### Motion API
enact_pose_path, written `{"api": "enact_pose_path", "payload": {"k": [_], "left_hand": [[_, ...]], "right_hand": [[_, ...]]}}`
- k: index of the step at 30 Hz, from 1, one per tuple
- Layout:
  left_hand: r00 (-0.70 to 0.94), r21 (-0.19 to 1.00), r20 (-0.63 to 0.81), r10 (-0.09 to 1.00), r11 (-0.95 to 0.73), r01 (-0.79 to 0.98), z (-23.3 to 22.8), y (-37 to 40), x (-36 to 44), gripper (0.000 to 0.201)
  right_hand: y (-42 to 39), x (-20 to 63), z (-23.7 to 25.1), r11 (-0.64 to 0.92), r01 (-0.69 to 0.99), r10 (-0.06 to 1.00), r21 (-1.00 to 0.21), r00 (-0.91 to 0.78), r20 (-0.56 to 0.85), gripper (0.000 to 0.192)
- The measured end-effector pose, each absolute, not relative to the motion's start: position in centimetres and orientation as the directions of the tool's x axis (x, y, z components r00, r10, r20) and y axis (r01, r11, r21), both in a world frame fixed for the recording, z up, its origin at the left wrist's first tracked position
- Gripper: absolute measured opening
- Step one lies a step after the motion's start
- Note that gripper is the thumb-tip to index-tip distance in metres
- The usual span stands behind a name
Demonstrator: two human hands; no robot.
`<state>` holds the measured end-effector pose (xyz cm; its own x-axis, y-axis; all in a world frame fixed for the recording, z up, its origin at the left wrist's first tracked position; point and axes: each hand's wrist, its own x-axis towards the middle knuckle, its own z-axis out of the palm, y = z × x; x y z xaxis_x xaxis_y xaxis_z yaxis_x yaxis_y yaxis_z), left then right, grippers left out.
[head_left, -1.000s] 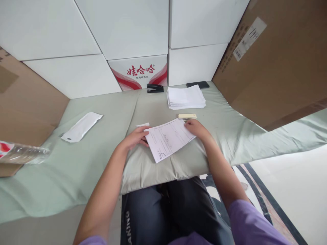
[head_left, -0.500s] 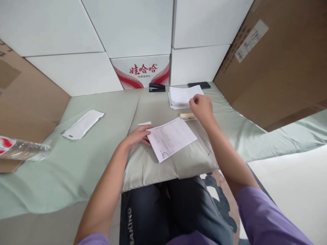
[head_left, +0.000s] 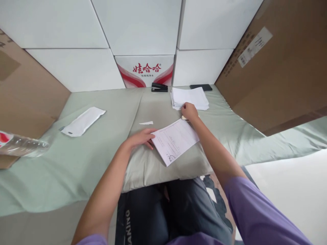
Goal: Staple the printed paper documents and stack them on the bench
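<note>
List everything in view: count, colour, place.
Printed paper: 1, white, front centre
Paper stack: 1, white, back right
Stapler: 1, black, back centre
Slab: 1, black, back right
Tool: 1, cream, centre
Scrap: 1, white, centre
Pouch: 1, white, left
Bottle: 1, clear, left
Boxes: 6, white, back
Cartons: 2, brown, sides
Cloth: 1, green, underneath
Floor: 1, multicoloured, below
Trousers: 1, dark, bottom
Sleeves: 2, purple, bottom
Left hand: 1, touching printed paper
Right hand: 1, at tool

Open cloth between form and black stapler
</note>
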<state>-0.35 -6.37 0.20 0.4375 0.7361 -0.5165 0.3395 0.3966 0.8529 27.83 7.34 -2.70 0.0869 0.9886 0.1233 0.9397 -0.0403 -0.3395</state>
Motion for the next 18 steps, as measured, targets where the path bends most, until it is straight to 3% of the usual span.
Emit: {"api": "enact_pose_path", "payload": {"k": [12,15,18], "left_hand": [[0.437,0.836,-0.538,0.721,0.389,0.387,0.4,-6.4,0.1,0.063],[0.422,0.835,-0.538,0.73,0.392,0.386,0.4,-6.5,0.3,0.064],[0.419,0.839,-0.532,0.736,0.389,0.381,0.4,-6.5,0.5,0.066]], "right_hand": [[8.5,29.0,-2.1,-0.086,0.857,0.995,-0.509,0.098,-0.003,0.015],[8.8,29.0,-2.0,-0.09,0.872,0.996,-0.481,0.08,-0.041,0.014],[8.9,28.6,-2.4,-0.062,0.923,0.998,-0.38,0.062,-0.013,0.016]]}}
